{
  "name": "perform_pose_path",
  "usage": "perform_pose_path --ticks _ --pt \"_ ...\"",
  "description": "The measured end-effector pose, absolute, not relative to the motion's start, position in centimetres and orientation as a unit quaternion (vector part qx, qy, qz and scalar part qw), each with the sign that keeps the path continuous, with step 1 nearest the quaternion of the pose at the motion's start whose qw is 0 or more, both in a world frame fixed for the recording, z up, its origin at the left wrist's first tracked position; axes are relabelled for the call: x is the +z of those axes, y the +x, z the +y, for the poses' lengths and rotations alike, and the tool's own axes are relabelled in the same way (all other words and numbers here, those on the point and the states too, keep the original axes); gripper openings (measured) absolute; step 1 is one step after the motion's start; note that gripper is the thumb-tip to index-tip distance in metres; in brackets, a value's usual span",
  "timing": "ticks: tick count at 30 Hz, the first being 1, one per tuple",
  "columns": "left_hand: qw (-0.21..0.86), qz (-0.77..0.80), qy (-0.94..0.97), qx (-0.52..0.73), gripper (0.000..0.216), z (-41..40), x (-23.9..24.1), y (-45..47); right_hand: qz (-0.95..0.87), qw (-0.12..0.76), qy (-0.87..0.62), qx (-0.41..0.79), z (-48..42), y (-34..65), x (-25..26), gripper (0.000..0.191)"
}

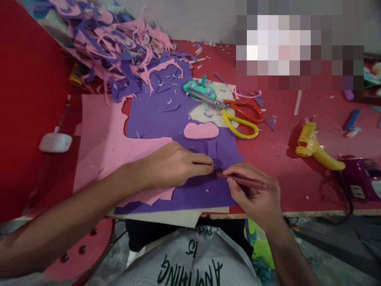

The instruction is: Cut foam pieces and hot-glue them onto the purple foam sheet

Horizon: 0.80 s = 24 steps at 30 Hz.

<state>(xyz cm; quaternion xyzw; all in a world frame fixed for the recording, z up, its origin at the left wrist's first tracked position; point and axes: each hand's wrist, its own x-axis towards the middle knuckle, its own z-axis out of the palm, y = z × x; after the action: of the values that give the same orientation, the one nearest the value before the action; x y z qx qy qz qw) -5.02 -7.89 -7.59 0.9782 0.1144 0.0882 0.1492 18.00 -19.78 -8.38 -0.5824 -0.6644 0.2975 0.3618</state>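
My left hand [175, 165] lies on a purple foam sheet [154, 115], its fingers pressed down on a small purple strip [212, 150] near the sheet's front edge. My right hand [256, 190] is closed round a dark red pen [242, 181], whose tip meets the purple foam right beside the left fingertips. A pink cloud-shaped cutout [201, 130] rests on the purple sheet just behind the strip. A pink foam sheet [101, 139] lies partly under the purple one at the left.
Red- and yellow-handled scissors [235, 113] lie behind the sheets next to a teal template [199, 88]. A yellow glue gun [315, 147] and a purple device [361, 178] sit at right. Foam scraps [113, 43] are heaped at back left. A white gadget [55, 142] rests left.
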Motion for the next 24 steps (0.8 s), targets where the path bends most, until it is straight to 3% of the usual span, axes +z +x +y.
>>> perform_pose_path --ticks 24 --pt "0.112 0.095 0.983 0.107 0.035 -7.97 -8.24 -4.97 -0.641 0.376 -0.609 0.278 -19.71 18.0 -8.56 0.012"
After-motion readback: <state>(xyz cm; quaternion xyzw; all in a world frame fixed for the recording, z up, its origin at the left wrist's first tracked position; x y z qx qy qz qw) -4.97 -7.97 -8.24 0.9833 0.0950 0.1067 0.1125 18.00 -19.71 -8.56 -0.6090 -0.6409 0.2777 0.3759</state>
